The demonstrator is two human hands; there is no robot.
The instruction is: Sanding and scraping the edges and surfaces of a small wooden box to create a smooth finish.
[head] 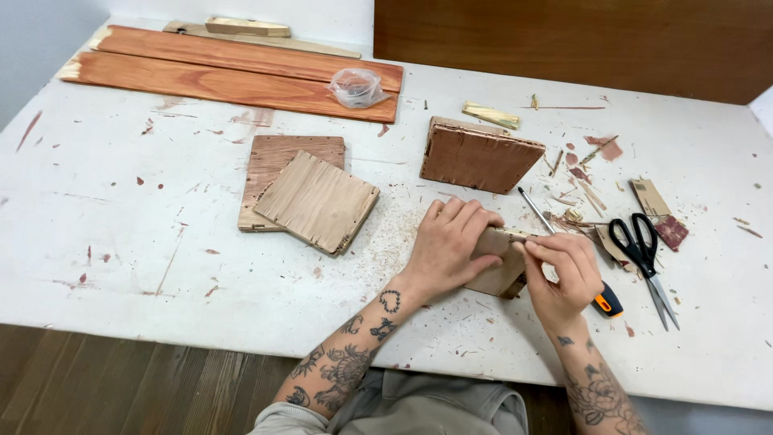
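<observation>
**Small wood panel held at the desk's near edge**

The left hand [447, 242] lies flat over a small plywood piece [498, 270], fingers curled on its top edge and pressing it onto the desk [121, 201]. The right hand [564, 274] is closed at the piece's right end, fingertips pinched on its corner; whether it grips something small there cannot be told. The piece sits at the near middle of the desk, just in front of the person.

As for progress, judged from how things lie: several panels are already cut. A pale square panel [318, 201] rests tilted on a brown panel [282, 161] to the left, and another brown panel [479, 155] lies beyond the hands. Sawdust and splinters ring the work spot, so shaping appears well under way, while the panels lie apart, not joined.

A screwdriver with an orange-and-black handle [605, 300] lies partly under the right hand, black-handled scissors [644, 250] just to its right among scraps [656, 211]. Two long reddish boards [233, 76] lie at the far left with a roll of clear tape [357, 87] on them.

The desk is white, scuffed and flecked with red. A dark wooden board stands behind it; the floor is dark wood planks.
</observation>
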